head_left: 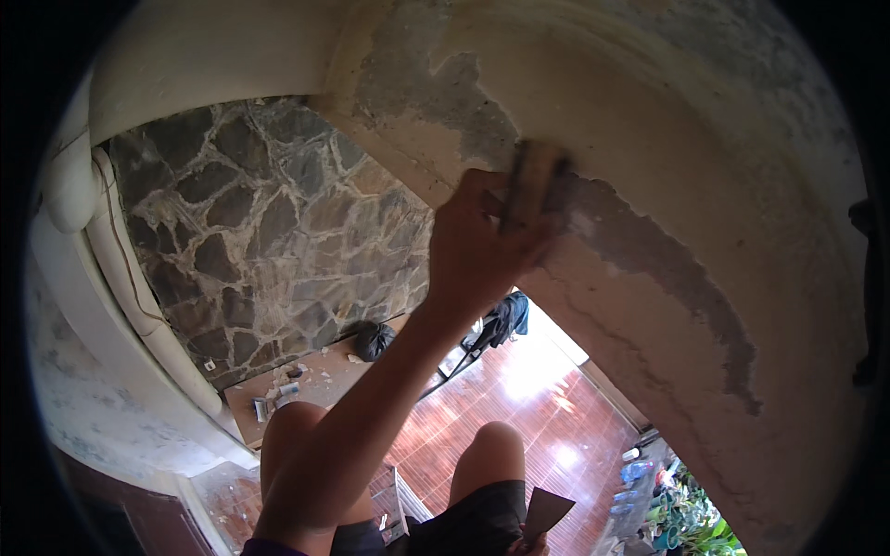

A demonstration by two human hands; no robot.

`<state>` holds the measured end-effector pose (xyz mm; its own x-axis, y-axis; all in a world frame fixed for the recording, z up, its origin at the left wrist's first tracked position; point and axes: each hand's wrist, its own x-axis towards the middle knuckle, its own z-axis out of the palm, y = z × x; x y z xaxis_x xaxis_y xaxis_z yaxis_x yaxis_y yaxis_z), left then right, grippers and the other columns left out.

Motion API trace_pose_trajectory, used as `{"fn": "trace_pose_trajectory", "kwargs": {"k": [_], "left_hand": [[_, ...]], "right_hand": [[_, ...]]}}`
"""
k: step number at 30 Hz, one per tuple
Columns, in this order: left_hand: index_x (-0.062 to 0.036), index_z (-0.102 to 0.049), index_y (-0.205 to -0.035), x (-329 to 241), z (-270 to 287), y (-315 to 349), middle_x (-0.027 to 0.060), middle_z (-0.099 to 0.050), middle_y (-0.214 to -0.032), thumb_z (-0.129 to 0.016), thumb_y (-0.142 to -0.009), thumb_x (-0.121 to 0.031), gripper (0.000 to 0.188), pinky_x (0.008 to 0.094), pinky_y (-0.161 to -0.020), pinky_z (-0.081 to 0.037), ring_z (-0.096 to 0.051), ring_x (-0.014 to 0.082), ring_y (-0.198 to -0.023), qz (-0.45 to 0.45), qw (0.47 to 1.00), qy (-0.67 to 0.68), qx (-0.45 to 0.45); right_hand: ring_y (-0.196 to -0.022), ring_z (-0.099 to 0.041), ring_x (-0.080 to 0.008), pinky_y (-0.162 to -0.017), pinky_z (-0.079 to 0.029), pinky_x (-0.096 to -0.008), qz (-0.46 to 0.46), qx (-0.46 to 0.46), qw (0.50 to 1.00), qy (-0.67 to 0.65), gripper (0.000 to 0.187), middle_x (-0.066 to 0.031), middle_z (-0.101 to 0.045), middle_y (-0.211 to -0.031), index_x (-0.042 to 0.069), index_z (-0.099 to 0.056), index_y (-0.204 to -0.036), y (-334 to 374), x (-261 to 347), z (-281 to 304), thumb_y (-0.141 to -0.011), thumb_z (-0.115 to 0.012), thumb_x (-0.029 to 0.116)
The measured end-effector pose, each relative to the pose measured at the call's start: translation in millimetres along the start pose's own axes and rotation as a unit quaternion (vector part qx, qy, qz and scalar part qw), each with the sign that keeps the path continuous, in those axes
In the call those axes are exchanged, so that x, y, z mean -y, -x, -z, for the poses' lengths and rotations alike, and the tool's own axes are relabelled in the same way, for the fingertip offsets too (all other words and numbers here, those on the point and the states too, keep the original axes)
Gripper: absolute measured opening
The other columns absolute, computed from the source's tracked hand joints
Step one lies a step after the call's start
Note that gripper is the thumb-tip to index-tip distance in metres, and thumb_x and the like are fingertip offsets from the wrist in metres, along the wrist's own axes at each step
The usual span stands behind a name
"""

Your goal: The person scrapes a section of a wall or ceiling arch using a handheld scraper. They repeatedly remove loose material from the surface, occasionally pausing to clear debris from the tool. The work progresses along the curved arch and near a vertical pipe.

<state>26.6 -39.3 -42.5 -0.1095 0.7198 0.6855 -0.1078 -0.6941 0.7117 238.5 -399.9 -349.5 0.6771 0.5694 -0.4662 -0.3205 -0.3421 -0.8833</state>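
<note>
My left hand is raised with its fingers closed round a brown, brush-like block, smeared by motion. The block is up against the plastered underside of a beam, where the paint has come off in grey patches. Low in the view, next to my right thigh, my right hand grips a scraper; its flat, flared blade points upward. The scraper's handle and most of that hand are cut off by the lower edge.
Below my legs stands part of a metal ladder on a red tiled floor. A ledge with debris and a black bag runs along the stone wall. White pipes rise at left; plants and bottles stand lower right.
</note>
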Motion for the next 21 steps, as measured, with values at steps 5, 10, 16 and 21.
{"fn": "trace_pose_trajectory", "kwargs": {"k": [5, 10, 16, 21], "left_hand": [[0.0011, -0.061, -0.107, 18, 5, -8, 0.0088, -0.065, -0.074, -0.084, -0.073, -0.032, 0.053, 0.0291, -0.055, -0.052, -0.066, 0.016, -0.062, -0.004, 0.993, 0.054, -0.103], [0.0028, -0.061, -0.111, 34, 13, -15, 0.0093, -0.064, -0.077, -0.082, -0.075, -0.027, 0.051, 0.0313, -0.054, -0.051, -0.063, 0.0159, -0.058, -0.031, 0.995, -0.045, -0.088], [0.0005, -0.062, -0.11, 31, 7, -13, 0.0091, -0.063, -0.076, -0.082, -0.074, -0.027, 0.049, 0.0332, -0.06, -0.049, -0.063, 0.0166, -0.066, 0.006, 0.99, -0.023, -0.138], [0.0016, -0.063, -0.108, 24, 16, -17, 0.0098, -0.065, -0.077, -0.082, -0.074, -0.027, 0.049, 0.0328, -0.06, -0.051, -0.066, 0.0181, -0.068, 0.016, 0.99, -0.006, -0.141]], "right_hand": [[-0.033, -0.041, -0.0146, -0.026, -0.028, -0.0292, -0.052, -0.008, 0.998, 0.027, 0.058, -0.0007, -0.047, -0.049, 0.016, -0.051, -0.074, 4, 5, 1, -0.099, -0.026, 0.061], [-0.033, -0.04, -0.0144, -0.027, -0.028, -0.0291, -0.034, -0.005, 0.999, 0.037, 0.059, -0.0002, -0.046, -0.048, 0.016, -0.051, -0.072, 7, 7, 0, -0.098, -0.025, 0.063], [-0.033, -0.039, -0.0139, -0.027, -0.028, -0.0293, -0.062, -0.005, 0.998, 0.022, 0.058, 0.0006, -0.045, -0.048, 0.015, -0.05, -0.071, 10, 14, -5, -0.099, -0.027, 0.06], [-0.033, -0.039, -0.0133, -0.026, -0.028, -0.0289, -0.028, -0.007, 0.999, 0.043, 0.057, 0.0009, -0.043, -0.047, 0.015, -0.049, -0.071, 11, 13, -7, -0.099, -0.028, 0.06]]}}
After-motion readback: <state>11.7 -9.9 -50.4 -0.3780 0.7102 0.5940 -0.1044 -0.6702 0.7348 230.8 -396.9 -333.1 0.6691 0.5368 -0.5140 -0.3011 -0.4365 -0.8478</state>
